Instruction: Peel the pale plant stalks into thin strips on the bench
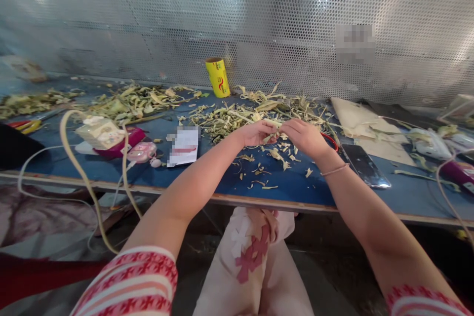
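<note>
Sleeves (137, 276) sat nearest, head view. Left hand (258, 133) and right hand (299, 135) had grips pinched on a pale plant piece (273, 123), over the bench (217, 175). Step looked like picking it apart; next move called for steady fingertips.

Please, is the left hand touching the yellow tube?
Apart. The head view shows part of the plant heap between the left hand and yellow tube.

A silvery metal wall (296, 19), perforated with small round holes, spans the background, catching white patches of light. Before it runs a long blue tabletop (294, 191) with a thin brownish edge (274, 202); the floor (329, 276) beneath is dim
</note>
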{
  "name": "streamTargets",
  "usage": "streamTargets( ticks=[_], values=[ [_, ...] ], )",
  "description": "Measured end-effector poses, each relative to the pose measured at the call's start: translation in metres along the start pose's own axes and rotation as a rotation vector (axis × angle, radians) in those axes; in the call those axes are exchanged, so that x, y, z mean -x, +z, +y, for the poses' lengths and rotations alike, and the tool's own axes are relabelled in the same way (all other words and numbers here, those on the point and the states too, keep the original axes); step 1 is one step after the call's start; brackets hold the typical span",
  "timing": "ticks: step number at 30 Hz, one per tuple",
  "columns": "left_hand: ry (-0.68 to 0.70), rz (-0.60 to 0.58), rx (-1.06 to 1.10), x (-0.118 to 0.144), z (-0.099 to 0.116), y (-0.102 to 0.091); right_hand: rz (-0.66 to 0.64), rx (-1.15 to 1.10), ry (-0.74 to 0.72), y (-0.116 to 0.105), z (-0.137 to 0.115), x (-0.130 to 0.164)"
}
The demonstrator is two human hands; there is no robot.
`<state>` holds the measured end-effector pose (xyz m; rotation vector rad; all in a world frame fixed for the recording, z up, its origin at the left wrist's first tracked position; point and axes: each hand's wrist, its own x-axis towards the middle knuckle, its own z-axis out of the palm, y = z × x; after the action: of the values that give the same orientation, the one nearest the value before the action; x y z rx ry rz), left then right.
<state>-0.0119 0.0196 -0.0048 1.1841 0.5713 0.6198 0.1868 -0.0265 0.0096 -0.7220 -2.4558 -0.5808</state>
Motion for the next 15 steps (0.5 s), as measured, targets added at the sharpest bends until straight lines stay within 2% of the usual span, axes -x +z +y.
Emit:
streamTargets(
  ticks=[7, 15],
  values=[
    [-0.049, -0.049, 0.057, 0.0026, 0.0031, 0.002, 0.009, 0.007, 0.035, 0.0043, 0.0, -0.0005],
    [0.053, 0.059, -0.025, 0.0043, 0.0072, 0.0102, 0.037, -0.016, 0.048, 0.0066, 0.0026, -0.0011]
  ],
)
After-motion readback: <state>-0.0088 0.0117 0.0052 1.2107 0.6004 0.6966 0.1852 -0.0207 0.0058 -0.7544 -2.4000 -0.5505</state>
